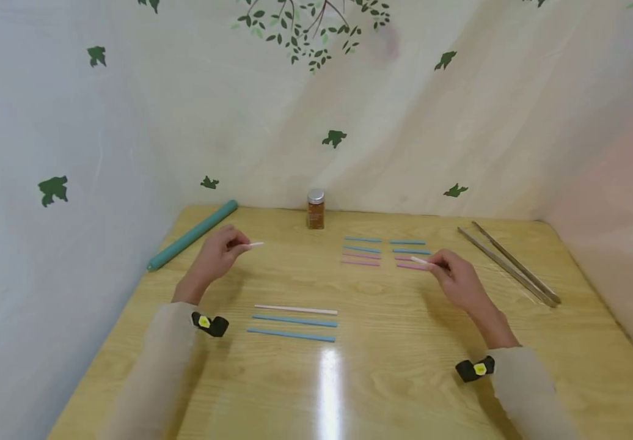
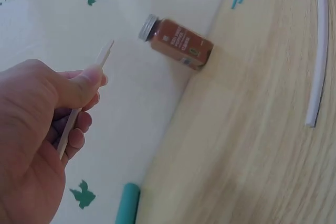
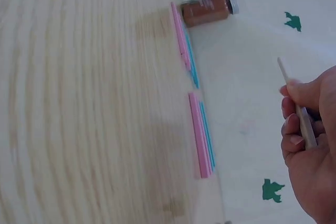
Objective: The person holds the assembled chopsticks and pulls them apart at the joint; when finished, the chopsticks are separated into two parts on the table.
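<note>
My left hand [image 1: 220,252] pinches a short white straw piece [image 2: 106,52] between thumb and fingers, raised above the table's left side. On the right, my other hand [image 1: 461,282] grips a similar short white straw piece [image 3: 306,124], over the short pink straws [image 1: 411,266]. Beside these lie short blue straws [image 1: 411,251], and a second group of short blue and pink straws [image 1: 362,249] is just left of them. Nearer the front rest a long white straw [image 1: 296,310] and two long blue straws [image 1: 293,321], roughly parallel.
A jar with a silver lid [image 1: 316,211] stands at the back middle. A teal rod [image 1: 192,236] lies along the left edge, and metal tongs [image 1: 509,264] lie at the right. Pale curtain [image 1: 272,153] with green leaf prints surrounds the wooden table [image 1: 393,379].
</note>
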Available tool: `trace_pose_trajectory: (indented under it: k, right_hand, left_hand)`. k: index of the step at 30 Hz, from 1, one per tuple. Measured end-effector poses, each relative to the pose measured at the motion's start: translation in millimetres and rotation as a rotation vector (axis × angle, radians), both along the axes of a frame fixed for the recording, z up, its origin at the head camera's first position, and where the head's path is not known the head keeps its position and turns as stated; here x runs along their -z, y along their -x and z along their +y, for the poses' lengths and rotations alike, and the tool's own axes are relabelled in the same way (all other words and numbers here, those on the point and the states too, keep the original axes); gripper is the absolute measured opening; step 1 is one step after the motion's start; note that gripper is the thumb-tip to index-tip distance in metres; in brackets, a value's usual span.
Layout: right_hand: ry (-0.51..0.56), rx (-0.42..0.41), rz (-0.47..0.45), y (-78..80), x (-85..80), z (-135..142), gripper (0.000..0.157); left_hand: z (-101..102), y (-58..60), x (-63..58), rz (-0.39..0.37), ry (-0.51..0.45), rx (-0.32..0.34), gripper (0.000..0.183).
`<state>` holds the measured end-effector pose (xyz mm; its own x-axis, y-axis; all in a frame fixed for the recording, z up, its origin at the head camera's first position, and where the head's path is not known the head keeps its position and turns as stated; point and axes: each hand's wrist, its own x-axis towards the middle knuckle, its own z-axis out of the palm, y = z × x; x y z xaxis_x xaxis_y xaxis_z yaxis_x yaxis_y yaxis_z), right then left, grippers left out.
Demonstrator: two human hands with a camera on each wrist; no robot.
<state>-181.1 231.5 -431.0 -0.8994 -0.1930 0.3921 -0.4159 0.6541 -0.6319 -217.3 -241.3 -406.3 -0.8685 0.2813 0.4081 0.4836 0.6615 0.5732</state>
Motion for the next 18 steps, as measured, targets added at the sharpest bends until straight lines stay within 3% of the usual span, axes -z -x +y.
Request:
trace_pose_trajectory:
  k: [4, 8, 13, 18]
  right_hand:
    - [0.006, -0.065, -0.083, 1.0, -5.5, 10, 0.014]
    - [0.028, -0.046, -0.129, -0.9, -3.9, 9, 0.014]
    - [0.003, 0.011, -0.064, -3.4, 0.8, 18, 0.014]
    - [-0.035, 0.012, -0.017, -3.1, 3.8, 29, 0.017]
  left_hand:
    - [7, 3.5, -5.1, -0.041, 0.043, 0.067, 0.011]
    - [21, 1.5, 1.2, -0.08, 0.053, 0.065, 0.008]
    - [36, -1.9, 8.1, -0.108, 0.048, 0.059, 0.008]
    - [57, -1.8, 14.1, -0.161, 0.04, 0.072, 0.011]
